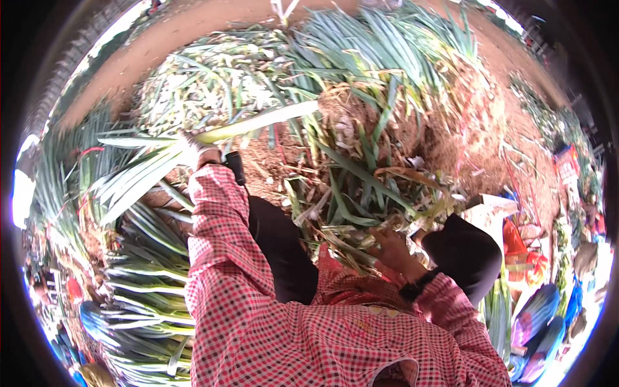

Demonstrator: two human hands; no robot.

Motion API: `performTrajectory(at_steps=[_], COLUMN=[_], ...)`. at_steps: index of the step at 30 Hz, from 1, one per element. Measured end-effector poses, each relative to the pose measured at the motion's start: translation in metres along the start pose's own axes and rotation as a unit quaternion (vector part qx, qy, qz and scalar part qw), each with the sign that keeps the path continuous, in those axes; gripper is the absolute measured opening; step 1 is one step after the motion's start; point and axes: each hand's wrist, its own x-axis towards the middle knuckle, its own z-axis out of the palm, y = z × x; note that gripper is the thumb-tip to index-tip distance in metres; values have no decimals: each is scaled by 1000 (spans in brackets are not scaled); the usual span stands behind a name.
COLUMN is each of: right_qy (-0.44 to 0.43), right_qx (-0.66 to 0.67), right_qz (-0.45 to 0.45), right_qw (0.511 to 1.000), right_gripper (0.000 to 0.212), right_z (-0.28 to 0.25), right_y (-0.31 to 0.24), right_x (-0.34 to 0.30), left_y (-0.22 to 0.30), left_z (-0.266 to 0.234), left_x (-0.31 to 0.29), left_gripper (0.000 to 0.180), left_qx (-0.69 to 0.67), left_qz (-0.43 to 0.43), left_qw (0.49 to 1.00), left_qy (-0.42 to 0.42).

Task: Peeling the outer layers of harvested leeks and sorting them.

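Observation:
My left hand, in a red checked sleeve and stretched forward on the left, is closed round a large green onion. Its pale stalk points right, toward a root end near the centre, and its green leaves fan out to the left. Close to my lap, between my black-clad knees, my right hand has its fingers apart over torn leaves and husks. I see nothing held in it, though the fingertips lie partly among the scraps. A dark band circles that wrist.
Bundled green onions with roots lie ahead. Beside them is a heap of stripped leaves. More onions are laid in a row at my left, with another bundle beyond. A pale box and red bags stand at right.

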Motion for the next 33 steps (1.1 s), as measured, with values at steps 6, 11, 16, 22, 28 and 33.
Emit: performTrajectory(at_steps=[6,11,16,22,28,33], right_qy=[-85,-13,-64,-182,-250,-162], right_qx=[-74,172,279,264,227,42], right_qz=[-24,68,218,198,191,-7], right_qw=[993,983,933,926,922,986], right_gripper=[43,20,33,34,24,19], right_z=[105,133,113,95,75,100], right_y=[75,158,197,154,145,168], right_x=[29,-4,-5,10,5,-14], left_y=[114,235,384,450,421,356], left_z=[44,10,-44,-178,-282,-281], left_x=[-78,-52,-48,-71,-92,-88], left_gripper=[19,23,24,24,23,27], left_qx=[-11,61,176,334,324,307], left_qz=[120,229,212,221,207,205], left_qw=[992,957,948,916,917,889], left_qy=[-44,-166,-156,-39,107,271])
